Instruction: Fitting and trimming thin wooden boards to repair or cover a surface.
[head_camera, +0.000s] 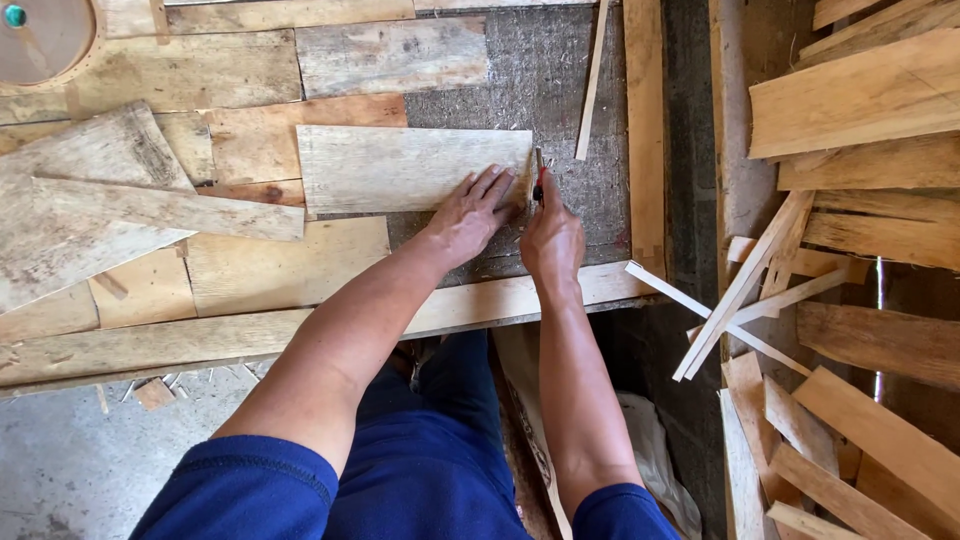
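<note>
A rough worktop (560, 80) of patched planks fills the upper left of the frame, with a heap of offcuts (850, 300) stacked down the right side and bare concrete floor (70, 470) at lower left. The board (400, 168) I am working on lies flat in the upper middle, its long axis running left to right across the frame, its right end just above my hands. My left hand (468, 215) is spread wide, palm down, fingers fanned over the board's lower right corner, pressing on it. My right hand (550, 240) sits just beside it to the right, closed around a pencil (539, 180) with a red band, the tip up against the board's right end. So the board stretches away to the left of both hands, the left hand on it, the right hand at its short edge; the two hands are nearly touching. A thin strip (592, 85) leans upward just right of the pencil, apart from it. A round saw blade (40, 35) shows in the top left corner.
</note>
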